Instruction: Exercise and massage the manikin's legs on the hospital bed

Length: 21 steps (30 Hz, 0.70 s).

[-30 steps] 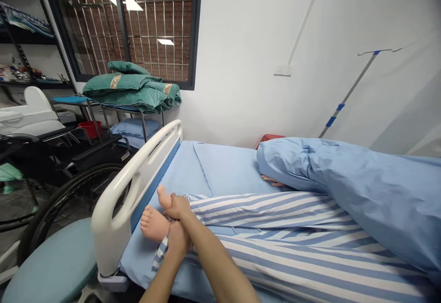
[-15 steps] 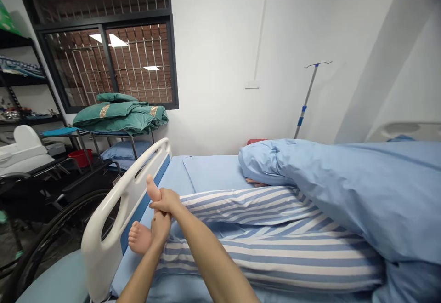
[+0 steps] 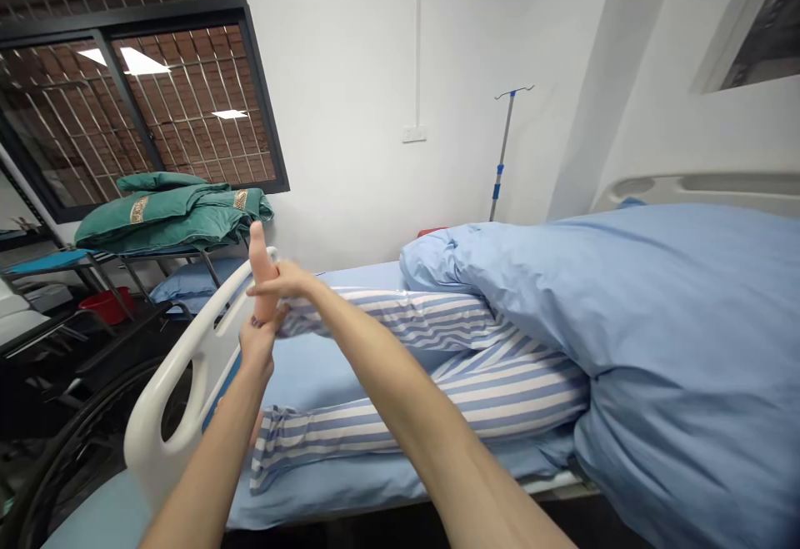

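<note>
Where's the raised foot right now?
In the head view, the foot stands upright, held between the left hand and right hand, beside the white bed rail.

The bed (image 3: 350,482) extends rightward from the side rail (image 3: 163,424). The quilt (image 3: 687,324) lies on the bed, right of the legs (image 3: 437,399). The foot (image 3: 263,270) stands between left hand (image 3: 256,345) and right hand (image 3: 284,281), above the rail. Blankets (image 3: 168,212) lie left, below the window (image 3: 175,107); the IV pole (image 3: 503,149) stands behind the bed.

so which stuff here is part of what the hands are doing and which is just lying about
In use: left hand, right hand, raised bare foot, striped pyjama leg.

Just around: folded green blankets, IV pole, red bucket, white bed rail.
</note>
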### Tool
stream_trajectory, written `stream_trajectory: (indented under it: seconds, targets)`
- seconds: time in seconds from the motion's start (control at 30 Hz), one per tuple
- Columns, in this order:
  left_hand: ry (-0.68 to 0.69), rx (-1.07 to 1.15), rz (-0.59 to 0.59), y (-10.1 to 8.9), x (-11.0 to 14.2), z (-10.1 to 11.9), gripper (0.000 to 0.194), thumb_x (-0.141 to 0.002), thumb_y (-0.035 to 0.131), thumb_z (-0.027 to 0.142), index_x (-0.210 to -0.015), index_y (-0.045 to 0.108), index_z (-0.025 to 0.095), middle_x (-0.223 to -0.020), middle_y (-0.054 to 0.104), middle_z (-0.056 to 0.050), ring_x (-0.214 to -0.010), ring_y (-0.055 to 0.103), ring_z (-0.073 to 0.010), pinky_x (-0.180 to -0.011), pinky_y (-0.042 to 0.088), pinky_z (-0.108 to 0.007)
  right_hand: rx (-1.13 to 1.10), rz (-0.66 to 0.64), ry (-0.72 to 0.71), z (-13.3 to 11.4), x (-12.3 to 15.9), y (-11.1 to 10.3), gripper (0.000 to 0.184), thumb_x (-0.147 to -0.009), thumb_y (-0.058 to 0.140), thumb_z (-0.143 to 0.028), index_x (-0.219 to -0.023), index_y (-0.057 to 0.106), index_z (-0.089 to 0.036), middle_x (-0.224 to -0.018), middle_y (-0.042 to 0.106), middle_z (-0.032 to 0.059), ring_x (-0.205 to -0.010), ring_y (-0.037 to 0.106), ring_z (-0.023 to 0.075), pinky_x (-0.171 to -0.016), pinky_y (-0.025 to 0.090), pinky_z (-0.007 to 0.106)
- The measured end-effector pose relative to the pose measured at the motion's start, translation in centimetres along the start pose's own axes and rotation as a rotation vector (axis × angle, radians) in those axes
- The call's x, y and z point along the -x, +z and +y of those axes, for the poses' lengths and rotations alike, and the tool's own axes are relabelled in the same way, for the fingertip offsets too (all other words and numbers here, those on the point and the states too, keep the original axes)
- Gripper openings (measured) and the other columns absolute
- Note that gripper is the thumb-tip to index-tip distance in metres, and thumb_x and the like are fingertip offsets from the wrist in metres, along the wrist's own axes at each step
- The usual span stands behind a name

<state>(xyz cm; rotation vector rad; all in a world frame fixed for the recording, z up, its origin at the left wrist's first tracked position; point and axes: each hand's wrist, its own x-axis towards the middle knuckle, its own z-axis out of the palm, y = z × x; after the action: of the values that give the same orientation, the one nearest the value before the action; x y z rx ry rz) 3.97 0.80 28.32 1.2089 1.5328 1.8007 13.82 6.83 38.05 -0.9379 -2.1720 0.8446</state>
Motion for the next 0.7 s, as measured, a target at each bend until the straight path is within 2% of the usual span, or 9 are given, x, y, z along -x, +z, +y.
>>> stream_trajectory:
  seconds: [0.17,0.23,0.33,0.4,0.47,0.53,0.6,0.7]
  targets:
    - [0.28,0.184,0.08,5.7,0.0,8.1,0.053,-0.047,0.073,0.045,-0.085,0.059,0.011,-0.072,0.056,0.0,-0.063,0.05,-0.0115,-0.057,0.042,-0.025,-0.167,0.096,-0.1,-3.1,2.0,-8.8,0.05,-0.054,0.072,-0.049,-0.085,0.058,-0.012,-0.082,0.06,0.0046,-0.076,0.056,0.0159,-0.069,0.048,0.028]
    - [0.36,0.249,0.044,7.8,0.3,11.1,0.055,-0.047,0.073,0.045,-0.087,0.058,0.011,-0.073,0.057,0.0,-0.063,0.05,-0.0107,-0.058,0.042,-0.024,-0.226,0.149,-0.148,-4.1,3.3,-12.1,0.052,-0.057,0.07,-0.049,-0.089,0.056,-0.011,-0.084,0.06,0.0058,-0.078,0.056,0.0156,-0.073,0.049,0.029]
    - [0.455,0.227,0.001,10.1,0.4,14.5,0.056,-0.048,0.072,0.048,-0.089,0.059,0.011,-0.076,0.058,-0.001,-0.066,0.05,-0.0108,-0.06,0.043,-0.023,-0.282,0.219,-0.211,-5.0,4.9,-16.0,0.054,-0.062,0.067,-0.05,-0.095,0.053,-0.01,-0.088,0.058,0.0065,-0.083,0.057,0.0162,-0.077,0.049,0.031]
    - [0.49,0.191,-0.008,10.9,0.4,15.8,0.056,-0.049,0.071,0.049,-0.089,0.059,0.012,-0.077,0.058,-0.002,-0.067,0.051,-0.0113,-0.061,0.043,-0.023,-0.301,0.218,-0.25,-5.1,5.4,-17.7,0.054,-0.065,0.065,-0.051,-0.097,0.052,-0.01,-0.09,0.057,0.0058,-0.087,0.056,0.017,-0.079,0.049,0.033]
    - [0.501,0.168,-0.016,11.1,0.4,16.4,0.056,-0.049,0.071,0.05,-0.089,0.059,0.012,-0.078,0.058,-0.003,-0.068,0.051,-0.0118,-0.062,0.043,-0.023,-0.313,0.186,-0.266,-5.0,5.4,-18.4,0.053,-0.067,0.062,-0.052,-0.098,0.052,-0.01,-0.092,0.056,0.0053,-0.09,0.056,0.0177,-0.079,0.048,0.034]
    - [0.494,0.154,-0.026,10.7,0.4,16.2,0.056,-0.049,0.071,0.05,-0.089,0.059,0.011,-0.078,0.058,-0.003,-0.068,0.05,-0.0117,-0.061,0.043,-0.023,-0.317,0.159,-0.253,-4.8,5.1,-18.1,0.054,-0.067,0.062,-0.052,-0.098,0.052,-0.01,-0.092,0.055,0.0056,-0.09,0.056,0.0181,-0.079,0.048,0.034]
    - [0.47,0.141,-0.033,9.8,0.4,15.3,0.056,-0.049,0.071,0.049,-0.088,0.059,0.011,-0.077,0.057,-0.002,-0.066,0.049,-0.0111,-0.059,0.042,-0.022,-0.314,0.154,-0.225,-4.6,4.5,-16.9,0.054,-0.064,0.064,-0.053,-0.096,0.052,-0.01,-0.09,0.056,0.0061,-0.087,0.056,0.018,-0.077,0.049,0.033]
    - [0.401,0.108,-0.026,7.6,0.0,12.7,0.054,-0.049,0.071,0.048,-0.086,0.058,0.01,-0.073,0.055,-0.001,-0.062,0.046,-0.0095,-0.056,0.04,-0.021,-0.288,0.145,-0.178,-4.1,3.4,-13.7,0.054,-0.06,0.068,-0.052,-0.09,0.055,-0.01,-0.086,0.058,0.0063,-0.081,0.056,0.0173,-0.073,0.05,0.032]
